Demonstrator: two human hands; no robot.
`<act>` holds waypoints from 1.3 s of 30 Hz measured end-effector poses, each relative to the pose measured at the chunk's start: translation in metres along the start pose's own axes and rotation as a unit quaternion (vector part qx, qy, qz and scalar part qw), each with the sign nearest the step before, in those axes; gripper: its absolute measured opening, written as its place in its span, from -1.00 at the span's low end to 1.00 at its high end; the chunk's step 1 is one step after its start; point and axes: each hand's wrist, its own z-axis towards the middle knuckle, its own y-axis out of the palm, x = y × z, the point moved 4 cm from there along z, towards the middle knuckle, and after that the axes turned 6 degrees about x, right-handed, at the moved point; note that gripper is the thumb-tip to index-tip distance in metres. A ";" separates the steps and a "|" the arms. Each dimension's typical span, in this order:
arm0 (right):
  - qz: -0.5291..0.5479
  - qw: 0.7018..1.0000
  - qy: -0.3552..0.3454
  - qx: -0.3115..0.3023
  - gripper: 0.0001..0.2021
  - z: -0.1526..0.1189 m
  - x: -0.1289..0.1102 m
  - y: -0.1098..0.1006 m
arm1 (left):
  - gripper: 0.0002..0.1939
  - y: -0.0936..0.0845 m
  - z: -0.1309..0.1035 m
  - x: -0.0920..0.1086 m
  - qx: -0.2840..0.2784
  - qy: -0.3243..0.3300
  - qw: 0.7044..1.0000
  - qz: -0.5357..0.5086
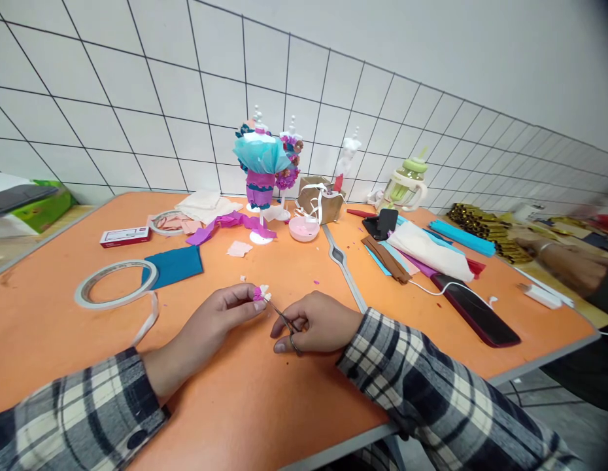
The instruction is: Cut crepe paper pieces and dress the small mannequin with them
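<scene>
Between the thumb and fingers of my left hand (230, 311) is pinched a small crepe-paper flower (261, 293), purple on one side and white on the other. My right hand (318, 324) is closed around small metal scissors (290, 326), with fingers at the loops. The blades point left, and their tips meet the flower's lower white edge; whether they touch the paper I cannot tell. Tiny paper scraps (243, 279) lie just beyond my left hand. A pale pink paper piece (239, 248) rests farther back on the orange table (225, 418).
Left of my hands are a tape roll (115, 284), blue paper (179, 265) and a staple box (125, 236). Paper-dressed mannequins (261, 163) and a pink bowl (304, 227) stand behind. To the right lie a phone (475, 311) and paper rolls (431, 248). Another person's arm (569, 265) shows far right.
</scene>
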 end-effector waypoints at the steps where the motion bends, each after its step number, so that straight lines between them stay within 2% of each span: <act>1: 0.016 1.000 0.004 -0.009 -0.66 0.000 0.001 0.001 | -0.81 0.000 0.000 0.000 0.000 0.000 1.000 -0.002; 7: 0.096 0.994 0.027 -0.052 -0.67 0.001 0.008 0.006 | -0.81 0.000 -0.001 0.000 0.008 -0.004 1.000 -0.023; 12: 0.109 0.992 0.018 -0.057 -0.64 -0.001 0.005 0.003 | -0.82 0.000 0.000 -0.002 0.005 -0.017 0.999 -0.037; 23: 0.008 1.000 0.002 -0.011 -0.65 -0.001 0.001 -0.001 | -0.79 0.001 0.001 -0.001 -0.004 -0.015 1.000 -0.014; 29: 0.066 0.996 0.018 -0.048 -0.67 0.000 0.004 0.004 | -0.79 -0.001 0.002 -0.003 -0.005 -0.011 1.000 -0.003; 39: 0.120 0.991 0.021 -0.051 -0.68 0.000 0.008 0.002 | -0.78 0.000 0.000 0.001 0.024 -0.017 0.999 -0.042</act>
